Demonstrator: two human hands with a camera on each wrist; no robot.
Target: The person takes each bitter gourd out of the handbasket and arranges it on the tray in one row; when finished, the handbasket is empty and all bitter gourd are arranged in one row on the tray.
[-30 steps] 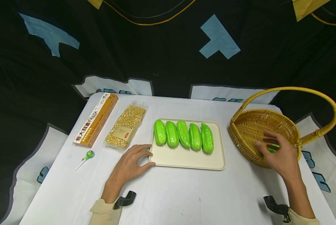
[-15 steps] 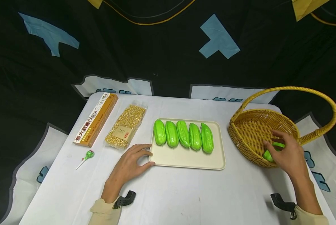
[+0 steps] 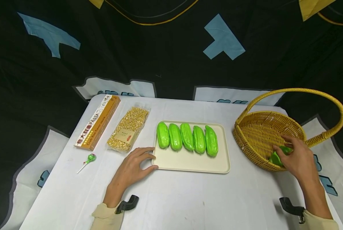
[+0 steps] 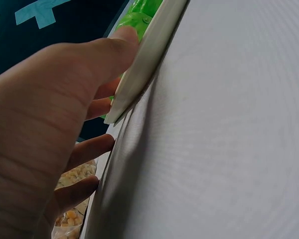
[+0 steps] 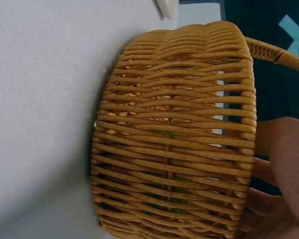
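My left hand (image 3: 132,166) touches the left end of a cream tray (image 3: 185,163), its thumb at the near edge. In the left wrist view, the thumb lies against the tray's wall (image 4: 144,64), other fingers past the corner. On the tray, several glossy green cucumber-like vegetables (image 3: 175,137) lie side by side. At the right, my right hand (image 3: 299,158) reaches over the rim of a wicker basket (image 3: 258,127), fingers bent above a similar green vegetable (image 3: 275,159). That vegetable is partly hidden by the hand; through the weave in the right wrist view, green shows below the fingers.
Left of the tray lie a clear bag of corn kernels (image 3: 131,123), a pasta box (image 3: 98,123) and a green-headed lollipop (image 3: 90,158). The basket's tall handle (image 3: 297,90) arches over its opening. A white cloth (image 3: 188,201) covers the table.
My right hand has shifted right and slightly down within the basket, uncovering more of the green vegetable. The left hand and the tray have stayed in place.
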